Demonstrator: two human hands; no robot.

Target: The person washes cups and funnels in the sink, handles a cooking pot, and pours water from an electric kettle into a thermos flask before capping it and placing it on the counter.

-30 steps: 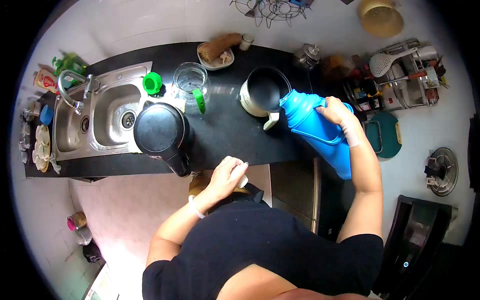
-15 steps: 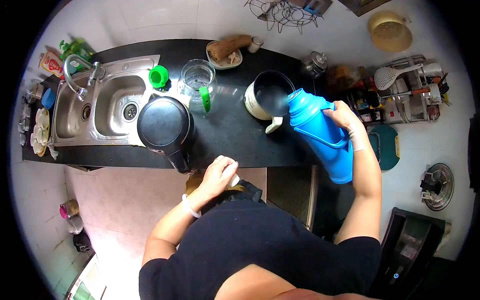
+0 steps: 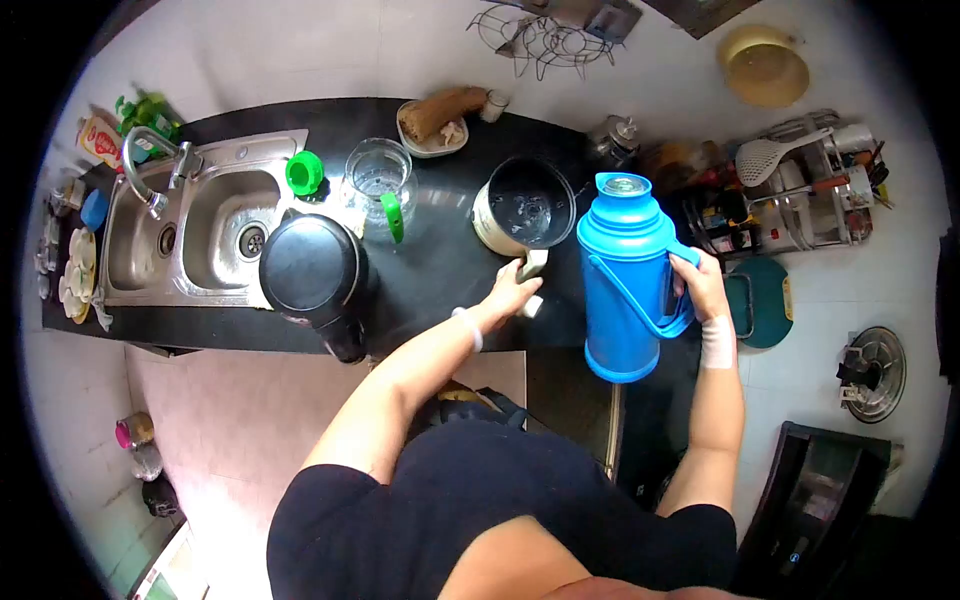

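My right hand [image 3: 703,285] is closed round the side handle of a blue thermos flask [image 3: 622,290], which stands nearly upright with its mouth uncovered. Left of the flask sits a cream pot [image 3: 490,228] with a dark inside and clear liquid at the bottom. My left hand [image 3: 510,296] has its fingers at the end of the pot's pale handle [image 3: 535,262]. A small white piece [image 3: 533,306], perhaps a stopper, pokes out from the same hand. Its fingers are partly hidden.
A black-lidded kettle [image 3: 312,265] and a glass jug [image 3: 380,180] with a green handle stand left, near a green lid [image 3: 304,173] and a double sink [image 3: 225,230]. Behind are a dish [image 3: 432,143] and glass jar [image 3: 613,140]. A utensil rack [image 3: 800,190] is at right.
The thermos flask has gone from tilted over the pot to nearly upright. My left hand has moved forward and right, from near my body to the pot's handle, with the white piece.
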